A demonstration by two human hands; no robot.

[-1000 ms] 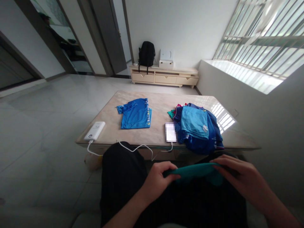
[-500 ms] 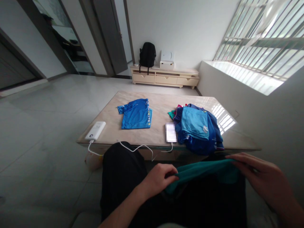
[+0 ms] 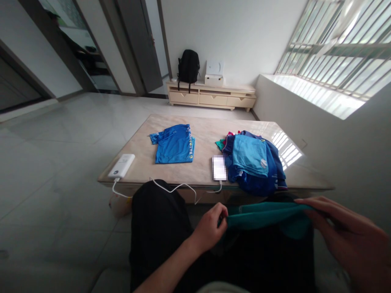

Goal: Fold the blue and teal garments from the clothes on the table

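A teal garment (image 3: 265, 215) is stretched across my lap between both hands. My left hand (image 3: 210, 226) pinches its left edge with fingers curled. My right hand (image 3: 348, 240) holds its right end, fingers extended along the cloth. Ahead on the marble table (image 3: 201, 171) lies a folded blue shirt (image 3: 175, 144) at the left and a loose pile of blue clothes (image 3: 255, 162) at the right.
A white power bank (image 3: 121, 166) sits at the table's near left corner, its cable running to a phone (image 3: 219, 167) beside the pile. A low cabinet (image 3: 210, 97) with a black backpack (image 3: 188, 67) stands at the far wall. A barred window is on the right.
My hands have drawn apart, the right one moving right, so the teal garment is spread wider across my lap. My left hand has risen slightly.
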